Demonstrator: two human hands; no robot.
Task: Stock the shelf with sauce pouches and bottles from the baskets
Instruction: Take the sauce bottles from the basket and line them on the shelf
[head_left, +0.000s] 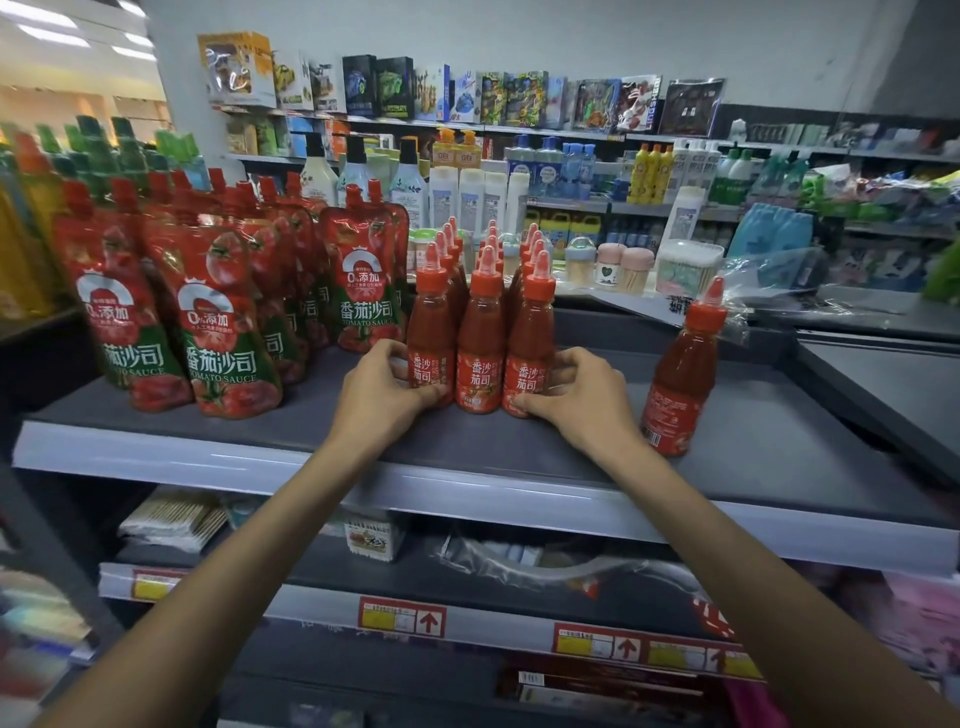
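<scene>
Left grip (387, 387): curled round the lower part of the left front bottle (430, 332), thumb across the label side, fingers wrapped behind. The forearm reaches in from the bottom left.
Right grip (576, 397): curled round the lower part of the right front bottle (530, 340), thumb tip near its base, fingers on its right side. The forearm comes in from the bottom right.
Middle front bottle (480, 345): upright between the two held bottles and pressed close to both, with no hand on it.
Back rows (488, 249): more red-capped sauce bottles stand upright behind the three front ones, in three lines running toward the back of the shelf.
Lone bottle (683, 374): on the same shelf, well apart to the right of the block and near the front edge, with its barcode side facing out.
Pouches (208, 322): red and green tomato sauce pouches with red spouts stand in rows on the left part of the shelf. The end pouch (366, 291) is just beside the left front bottle.
Shelf (260, 423): dark grey top with a pale front rail, carrying the pouches and all the bottles.
Lower shelf (332, 577): holds a small boxed item and plastic-wrapped goods, too blurred to name. Price tags (402, 618) with red arrows sit on its rail.
Far shelves (519, 171): cleaning bottles, boxed toys on top, and small jars (613, 265) lower down.
</scene>
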